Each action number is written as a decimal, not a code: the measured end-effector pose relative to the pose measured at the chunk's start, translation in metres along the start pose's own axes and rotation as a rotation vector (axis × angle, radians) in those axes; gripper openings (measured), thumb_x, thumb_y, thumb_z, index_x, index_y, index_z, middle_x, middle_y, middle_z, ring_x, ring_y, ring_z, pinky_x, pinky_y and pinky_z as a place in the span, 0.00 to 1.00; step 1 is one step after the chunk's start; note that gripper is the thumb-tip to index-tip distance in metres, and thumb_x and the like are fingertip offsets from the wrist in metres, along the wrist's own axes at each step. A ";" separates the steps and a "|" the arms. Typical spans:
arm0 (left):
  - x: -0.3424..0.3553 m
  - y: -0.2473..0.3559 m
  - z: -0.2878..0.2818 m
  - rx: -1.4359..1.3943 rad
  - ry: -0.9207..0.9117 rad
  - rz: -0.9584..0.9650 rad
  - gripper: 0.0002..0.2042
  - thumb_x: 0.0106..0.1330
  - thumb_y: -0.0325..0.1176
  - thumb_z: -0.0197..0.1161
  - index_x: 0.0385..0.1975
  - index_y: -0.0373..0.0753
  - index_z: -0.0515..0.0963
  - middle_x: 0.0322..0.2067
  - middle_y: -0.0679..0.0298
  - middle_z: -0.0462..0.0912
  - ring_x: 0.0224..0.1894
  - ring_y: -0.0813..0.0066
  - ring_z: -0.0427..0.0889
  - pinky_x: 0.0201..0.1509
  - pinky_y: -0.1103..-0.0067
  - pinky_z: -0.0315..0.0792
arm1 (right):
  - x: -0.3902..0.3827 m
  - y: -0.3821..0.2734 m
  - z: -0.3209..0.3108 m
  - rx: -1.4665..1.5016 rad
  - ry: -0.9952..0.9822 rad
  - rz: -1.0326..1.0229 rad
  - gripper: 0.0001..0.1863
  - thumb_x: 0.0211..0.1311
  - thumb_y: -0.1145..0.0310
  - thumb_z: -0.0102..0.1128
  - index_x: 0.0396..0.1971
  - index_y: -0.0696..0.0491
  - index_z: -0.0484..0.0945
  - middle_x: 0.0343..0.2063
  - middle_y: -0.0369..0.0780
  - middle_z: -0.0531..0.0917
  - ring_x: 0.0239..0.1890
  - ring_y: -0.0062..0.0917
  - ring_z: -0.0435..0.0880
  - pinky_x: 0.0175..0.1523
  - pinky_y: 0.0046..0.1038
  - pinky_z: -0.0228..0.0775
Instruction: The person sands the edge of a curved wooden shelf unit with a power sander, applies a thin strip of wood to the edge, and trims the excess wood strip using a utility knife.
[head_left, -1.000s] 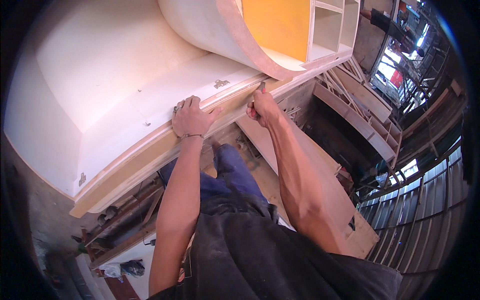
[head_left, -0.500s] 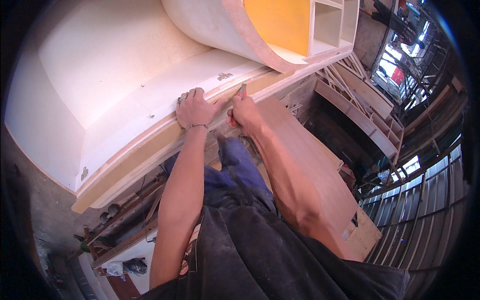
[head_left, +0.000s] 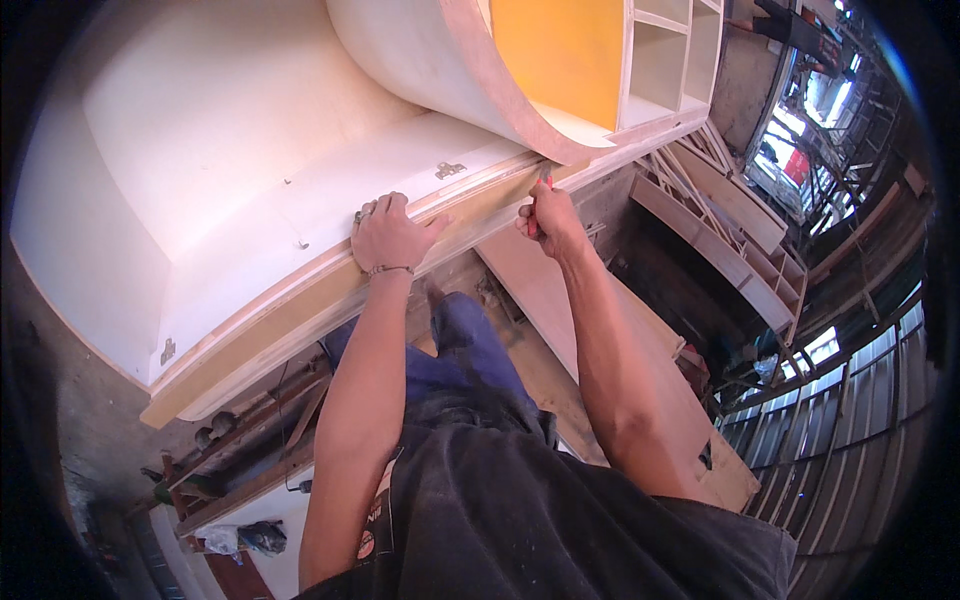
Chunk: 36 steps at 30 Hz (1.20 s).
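Observation:
My left hand [head_left: 388,236] lies open on the layered wooden edge [head_left: 300,280] of a large curved white cabinet piece [head_left: 230,150], fingers spread over the rim. My right hand [head_left: 552,218] is closed on a red-handled tool [head_left: 535,228] with a short metal end, held at the same edge near a curved panel with a raw pink-brown rim [head_left: 502,108]. A metal hinge [head_left: 450,170] is fixed to the white surface beyond my hands, and another [head_left: 168,350] sits at the lower left.
A cabinet with an orange panel and white cubbies [head_left: 655,60] stands at the upper right. Stacked boards and a curved frame [head_left: 720,250] lie to the right. A plywood sheet [head_left: 510,285] is below my right arm. Another person [head_left: 800,35] is at the far upper right.
My right hand slid down-left toward my left hand half a second ago and is now further up and right along the edge. My left hand stays on the rim, nearly still.

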<state>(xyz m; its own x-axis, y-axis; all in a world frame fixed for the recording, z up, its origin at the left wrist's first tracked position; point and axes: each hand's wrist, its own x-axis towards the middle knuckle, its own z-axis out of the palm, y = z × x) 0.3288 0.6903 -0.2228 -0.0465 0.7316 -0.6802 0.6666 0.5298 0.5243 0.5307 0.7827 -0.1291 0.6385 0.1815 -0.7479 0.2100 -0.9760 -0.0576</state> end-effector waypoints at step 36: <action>0.003 0.004 -0.001 0.011 -0.021 -0.005 0.35 0.41 0.70 0.75 0.40 0.44 0.86 0.42 0.61 0.88 0.48 0.59 0.85 0.52 0.64 0.79 | 0.049 -0.007 -0.003 -0.001 0.009 0.061 0.14 0.74 0.64 0.40 0.34 0.59 0.69 0.19 0.42 0.75 0.17 0.29 0.79 0.18 0.30 0.70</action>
<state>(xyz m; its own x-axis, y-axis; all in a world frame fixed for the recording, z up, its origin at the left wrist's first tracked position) 0.3307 0.6952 -0.2221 -0.0345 0.7194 -0.6937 0.6748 0.5288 0.5148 0.5624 0.7985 -0.1633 0.6564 0.1226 -0.7443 0.1711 -0.9852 -0.0114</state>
